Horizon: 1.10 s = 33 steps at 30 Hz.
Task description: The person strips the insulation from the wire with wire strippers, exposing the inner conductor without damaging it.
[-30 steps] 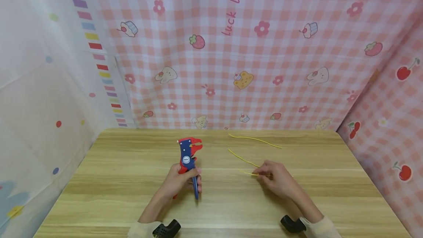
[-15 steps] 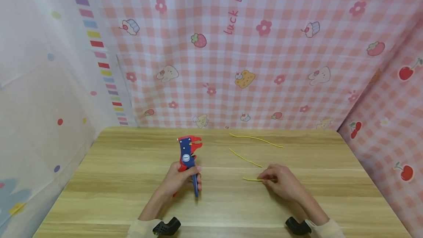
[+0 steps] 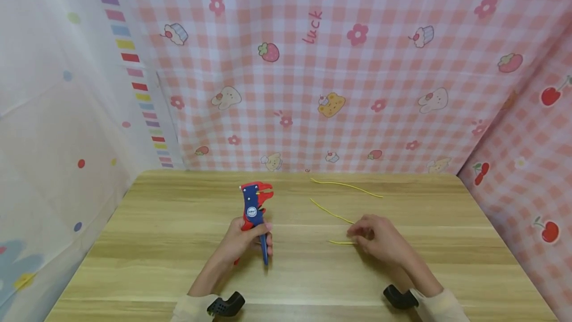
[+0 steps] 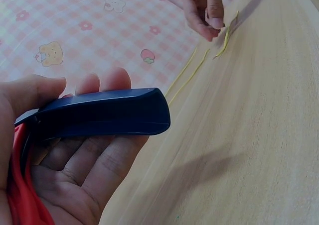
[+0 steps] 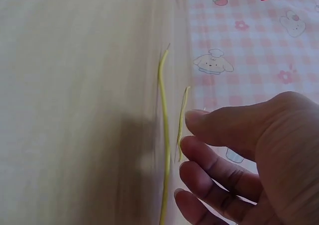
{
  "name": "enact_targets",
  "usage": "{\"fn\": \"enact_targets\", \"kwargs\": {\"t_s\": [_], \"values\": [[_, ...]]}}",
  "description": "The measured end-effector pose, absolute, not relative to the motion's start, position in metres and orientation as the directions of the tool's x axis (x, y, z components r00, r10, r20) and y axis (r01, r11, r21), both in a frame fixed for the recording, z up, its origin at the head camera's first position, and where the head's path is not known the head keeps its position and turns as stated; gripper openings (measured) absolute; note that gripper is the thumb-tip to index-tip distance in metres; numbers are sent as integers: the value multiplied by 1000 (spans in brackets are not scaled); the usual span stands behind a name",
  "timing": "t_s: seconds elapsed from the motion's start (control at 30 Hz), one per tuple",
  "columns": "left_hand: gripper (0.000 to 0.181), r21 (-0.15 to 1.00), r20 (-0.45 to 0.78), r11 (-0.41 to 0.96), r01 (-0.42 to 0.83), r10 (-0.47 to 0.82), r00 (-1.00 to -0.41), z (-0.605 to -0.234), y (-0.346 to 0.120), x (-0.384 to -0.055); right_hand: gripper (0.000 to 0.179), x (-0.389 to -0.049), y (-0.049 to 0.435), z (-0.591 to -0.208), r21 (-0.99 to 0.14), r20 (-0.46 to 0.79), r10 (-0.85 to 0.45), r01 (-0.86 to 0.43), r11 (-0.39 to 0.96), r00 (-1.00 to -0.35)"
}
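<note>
Yellow wire [image 3: 342, 242], nearest of three: lies on bench [image 3: 304, 272], just released, so setting-down looks complete. Right grip [image 3: 380, 240]: fingers parted, empty, just above it. Left grip [image 3: 241, 241]: curled round wire stripper [image 3: 252, 202].

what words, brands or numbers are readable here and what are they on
"luck life": on the pink checked cloth, running sideways, its last letter at the frame's top edge
"e": small, at that cloth's lower edge
Round white label on the red-and-blue tool: too small to read
</note>
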<state>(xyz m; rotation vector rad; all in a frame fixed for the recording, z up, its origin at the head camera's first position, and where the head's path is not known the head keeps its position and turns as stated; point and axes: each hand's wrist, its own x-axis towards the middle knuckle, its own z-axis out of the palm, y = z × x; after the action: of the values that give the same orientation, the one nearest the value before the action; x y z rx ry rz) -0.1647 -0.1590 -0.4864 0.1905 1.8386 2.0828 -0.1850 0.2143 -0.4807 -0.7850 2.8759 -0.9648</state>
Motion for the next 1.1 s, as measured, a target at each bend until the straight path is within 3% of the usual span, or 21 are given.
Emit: {"fn": "enact_targets", "kwargs": {"t_s": [0.73,1.1], "values": [[36,980,-124,-101,-174,376,-918,-487,-157,-164,24,-212,191,-478,-608,256,-369,-445,657,-894],[23,978,-131,-101,-181,377,-917,-487,-155,-164,22,-223,176,-490,-678,200,-339,-379,630,-919]]}}
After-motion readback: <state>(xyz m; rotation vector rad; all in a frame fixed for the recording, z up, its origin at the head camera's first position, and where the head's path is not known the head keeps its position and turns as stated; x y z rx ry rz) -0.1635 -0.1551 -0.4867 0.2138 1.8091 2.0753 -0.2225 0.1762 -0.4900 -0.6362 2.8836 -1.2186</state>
